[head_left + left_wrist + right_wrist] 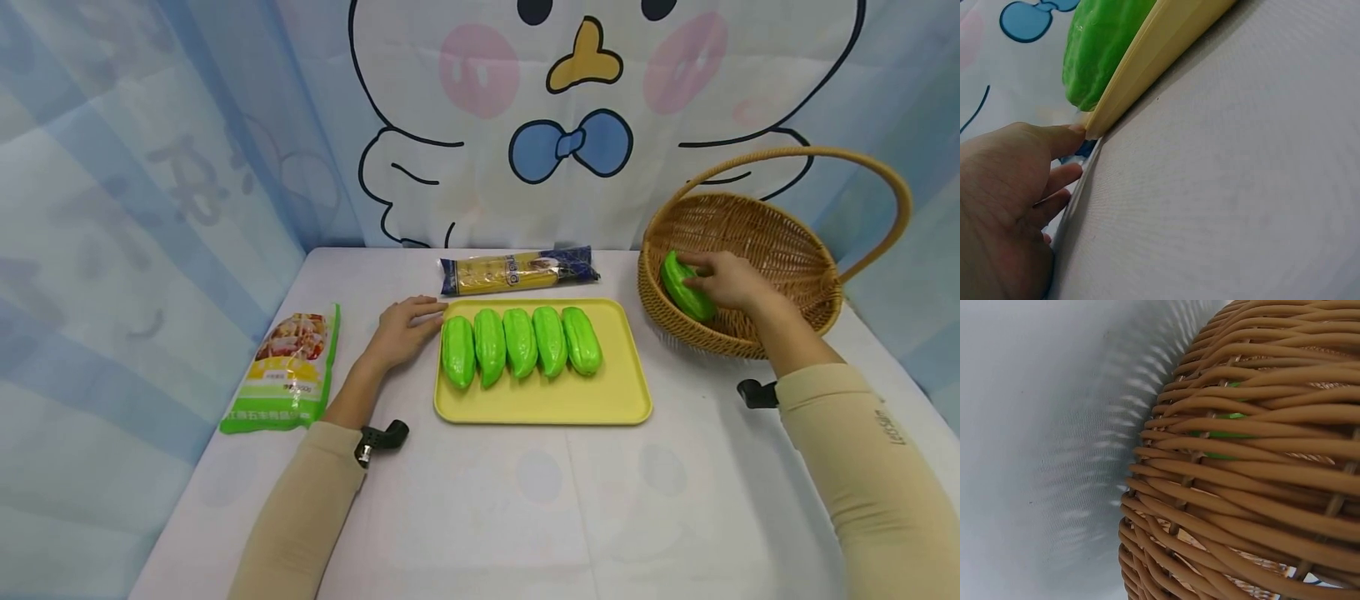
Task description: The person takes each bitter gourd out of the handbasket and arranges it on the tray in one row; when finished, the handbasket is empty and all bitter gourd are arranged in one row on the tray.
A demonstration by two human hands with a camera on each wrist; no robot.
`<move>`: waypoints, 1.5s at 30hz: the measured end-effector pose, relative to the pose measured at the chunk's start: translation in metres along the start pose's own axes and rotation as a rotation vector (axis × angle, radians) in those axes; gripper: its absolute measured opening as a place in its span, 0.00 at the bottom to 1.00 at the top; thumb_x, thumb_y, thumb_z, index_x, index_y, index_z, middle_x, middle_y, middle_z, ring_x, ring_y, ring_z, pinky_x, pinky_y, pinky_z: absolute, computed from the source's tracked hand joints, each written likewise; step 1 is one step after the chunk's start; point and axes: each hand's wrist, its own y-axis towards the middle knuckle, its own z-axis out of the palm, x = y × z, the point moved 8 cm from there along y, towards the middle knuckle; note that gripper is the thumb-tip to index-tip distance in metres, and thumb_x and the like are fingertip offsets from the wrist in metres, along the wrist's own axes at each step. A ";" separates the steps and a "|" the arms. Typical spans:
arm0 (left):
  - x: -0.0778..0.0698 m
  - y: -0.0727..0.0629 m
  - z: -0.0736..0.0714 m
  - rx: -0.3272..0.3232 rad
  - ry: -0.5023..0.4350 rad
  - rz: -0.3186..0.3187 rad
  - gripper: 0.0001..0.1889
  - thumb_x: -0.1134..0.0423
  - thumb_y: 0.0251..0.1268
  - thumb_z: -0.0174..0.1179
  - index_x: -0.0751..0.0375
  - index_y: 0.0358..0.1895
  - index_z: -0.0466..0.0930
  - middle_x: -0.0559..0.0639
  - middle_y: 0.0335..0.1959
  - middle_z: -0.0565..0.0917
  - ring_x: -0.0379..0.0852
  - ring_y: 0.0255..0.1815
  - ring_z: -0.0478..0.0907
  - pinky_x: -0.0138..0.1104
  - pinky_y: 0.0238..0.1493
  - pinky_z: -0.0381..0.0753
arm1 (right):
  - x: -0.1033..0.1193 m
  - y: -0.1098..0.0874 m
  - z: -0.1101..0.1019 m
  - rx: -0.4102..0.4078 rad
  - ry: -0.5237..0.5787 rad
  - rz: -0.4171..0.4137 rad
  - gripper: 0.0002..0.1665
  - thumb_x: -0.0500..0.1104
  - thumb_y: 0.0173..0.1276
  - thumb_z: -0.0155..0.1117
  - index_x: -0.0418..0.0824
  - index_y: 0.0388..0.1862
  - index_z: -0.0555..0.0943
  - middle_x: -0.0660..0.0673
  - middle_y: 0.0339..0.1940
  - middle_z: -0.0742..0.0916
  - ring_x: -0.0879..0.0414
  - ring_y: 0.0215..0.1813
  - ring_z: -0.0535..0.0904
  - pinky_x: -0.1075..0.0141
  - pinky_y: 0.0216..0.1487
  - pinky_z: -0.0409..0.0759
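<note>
Inside the wicker basket (765,221) at the right, my right hand (726,279) holds a green bitter gourd (681,287) against the basket's left side. Through the weave in the right wrist view, bits of green gourd (1225,434) show, but the right hand is hidden there. My left hand (407,332) lies at the upper left corner of the yellow tray (540,408), its fingers fairly straight. The left wrist view shows the left thumb touching the tray's edge (1147,56). Several bitter gourds (521,343) stand in a row on the tray.
Behind the tray lies a long clear packet of yellow sticks (517,271), probably noodles. A green-and-white food bag (288,371) is on the table to the left of my left hand. The basket's tall arched handle (817,152) rises over its opening. A printed curtain (300,125) hangs behind the table.
</note>
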 end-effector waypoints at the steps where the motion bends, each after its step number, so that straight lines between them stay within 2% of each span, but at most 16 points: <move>1: 0.000 0.000 0.000 0.001 -0.001 -0.003 0.21 0.53 0.80 0.58 0.53 0.69 0.81 0.57 0.74 0.75 0.59 0.81 0.63 0.58 0.86 0.44 | 0.000 0.000 0.000 0.000 -0.001 0.002 0.33 0.44 0.84 0.53 0.38 0.83 0.60 0.17 0.73 0.69 0.22 0.71 0.68 0.37 0.62 0.78; 4: 0.000 -0.001 0.000 0.003 0.000 -0.007 0.21 0.53 0.80 0.58 0.53 0.69 0.81 0.57 0.74 0.75 0.58 0.81 0.63 0.57 0.86 0.43 | 0.001 0.000 0.001 -0.005 -0.010 0.002 0.33 0.44 0.84 0.53 0.38 0.83 0.61 0.18 0.72 0.70 0.26 0.68 0.72 0.47 0.54 0.82; 8: 0.000 -0.001 0.000 0.004 0.005 -0.010 0.21 0.52 0.80 0.58 0.53 0.69 0.81 0.56 0.75 0.75 0.59 0.81 0.63 0.57 0.86 0.44 | 0.004 0.000 -0.002 -0.024 -0.019 -0.013 0.32 0.44 0.85 0.51 0.39 0.83 0.62 0.17 0.72 0.70 0.34 0.50 0.78 0.59 0.38 0.78; 11: 0.000 -0.001 0.000 0.003 0.007 -0.010 0.21 0.52 0.80 0.58 0.53 0.69 0.81 0.56 0.75 0.75 0.59 0.81 0.63 0.58 0.86 0.44 | 0.006 0.000 -0.004 -0.039 -0.030 -0.024 0.32 0.44 0.86 0.49 0.41 0.84 0.59 0.16 0.74 0.67 0.38 0.43 0.76 0.59 0.34 0.73; 15: 0.001 0.000 0.000 -0.001 0.007 -0.008 0.21 0.52 0.80 0.58 0.53 0.69 0.81 0.56 0.74 0.76 0.58 0.81 0.63 0.57 0.86 0.44 | 0.008 0.000 -0.007 -0.050 -0.051 -0.032 0.34 0.45 0.86 0.48 0.44 0.86 0.55 0.17 0.78 0.62 0.38 0.45 0.75 0.56 0.38 0.72; 16: 0.001 0.000 0.000 -0.002 0.006 -0.008 0.21 0.52 0.80 0.58 0.52 0.69 0.81 0.56 0.74 0.76 0.58 0.81 0.63 0.57 0.86 0.44 | 0.008 0.000 -0.007 -0.051 -0.046 -0.033 0.34 0.44 0.86 0.47 0.45 0.86 0.54 0.17 0.78 0.61 0.39 0.42 0.75 0.56 0.37 0.72; 20: 0.001 0.000 0.000 0.000 0.003 -0.012 0.21 0.52 0.80 0.58 0.52 0.69 0.81 0.56 0.74 0.76 0.58 0.81 0.63 0.57 0.86 0.44 | 0.007 0.001 -0.009 -0.062 -0.030 -0.045 0.34 0.44 0.87 0.46 0.46 0.86 0.53 0.16 0.77 0.63 0.48 0.30 0.73 0.60 0.30 0.73; 23: 0.001 0.000 0.001 0.004 0.005 -0.017 0.21 0.52 0.80 0.58 0.52 0.69 0.81 0.56 0.75 0.75 0.59 0.81 0.63 0.57 0.86 0.43 | 0.008 0.003 -0.011 -0.078 -0.022 -0.072 0.33 0.44 0.87 0.46 0.45 0.86 0.55 0.16 0.73 0.68 0.51 0.26 0.71 0.62 0.29 0.72; 26: 0.000 0.000 0.000 0.003 0.008 -0.020 0.21 0.52 0.80 0.58 0.52 0.69 0.81 0.56 0.75 0.75 0.58 0.81 0.63 0.57 0.86 0.43 | 0.010 0.003 -0.013 -0.097 -0.021 -0.108 0.32 0.44 0.86 0.48 0.43 0.84 0.58 0.17 0.67 0.74 0.52 0.26 0.69 0.63 0.28 0.71; 29: 0.000 0.000 0.000 0.003 0.009 -0.021 0.21 0.53 0.80 0.58 0.52 0.69 0.81 0.56 0.75 0.75 0.58 0.81 0.63 0.57 0.86 0.43 | 0.012 0.003 -0.015 -0.113 -0.004 -0.122 0.31 0.44 0.86 0.48 0.42 0.84 0.60 0.18 0.65 0.76 0.52 0.26 0.69 0.64 0.27 0.70; 33: 0.001 0.000 0.000 0.003 0.002 -0.023 0.21 0.52 0.80 0.58 0.52 0.69 0.81 0.56 0.75 0.75 0.58 0.81 0.63 0.57 0.86 0.43 | 0.013 0.000 -0.020 -0.134 0.018 -0.097 0.32 0.48 0.86 0.47 0.47 0.85 0.59 0.19 0.73 0.70 0.48 0.33 0.70 0.63 0.29 0.71; 38: 0.002 0.000 0.000 0.001 0.000 -0.019 0.20 0.53 0.80 0.58 0.52 0.69 0.81 0.56 0.75 0.75 0.58 0.81 0.63 0.56 0.86 0.44 | 0.014 -0.003 -0.029 -0.175 0.049 -0.104 0.32 0.53 0.85 0.50 0.50 0.84 0.62 0.21 0.75 0.70 0.45 0.43 0.74 0.64 0.33 0.75; 41: 0.001 0.000 0.000 0.003 0.004 -0.016 0.20 0.53 0.80 0.58 0.53 0.69 0.81 0.56 0.74 0.75 0.58 0.81 0.64 0.56 0.86 0.45 | 0.016 -0.005 -0.034 -0.194 0.081 -0.122 0.32 0.54 0.84 0.52 0.51 0.83 0.64 0.24 0.72 0.74 0.49 0.43 0.76 0.66 0.31 0.77; 45: 0.000 0.000 -0.001 0.002 0.011 -0.016 0.20 0.53 0.80 0.58 0.53 0.68 0.81 0.56 0.74 0.76 0.59 0.81 0.64 0.56 0.86 0.46 | 0.018 -0.009 -0.040 -0.221 0.109 -0.142 0.32 0.54 0.83 0.54 0.52 0.82 0.65 0.26 0.59 0.80 0.56 0.35 0.78 0.66 0.27 0.79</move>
